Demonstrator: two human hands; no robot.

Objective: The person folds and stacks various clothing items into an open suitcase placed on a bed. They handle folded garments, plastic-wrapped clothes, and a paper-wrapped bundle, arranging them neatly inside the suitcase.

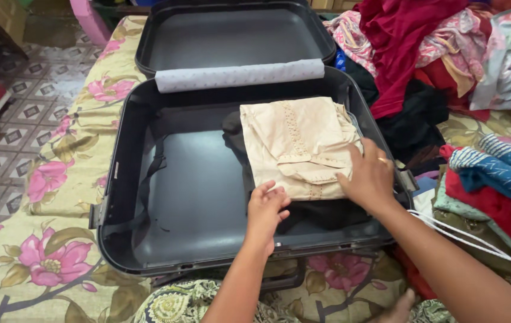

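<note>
A folded beige garment (296, 146) is lying in the right half of the open black suitcase (118, 179), on top of a dark cloth (321, 214). Its long side is running away from the person. The left hand (265, 209) is touching its near edge, fingers curled loosely. The right hand (370, 176) is pressing flat on its near right corner, fingers spread. The dark cloth is mostly hiding underneath.

Bare forearms without sleeves; the right hand (370, 175) wears what looks like a gold ring.

floor: patterned tiles (22, 113) | bed: floral sheet (46, 239); light: soft, even
</note>
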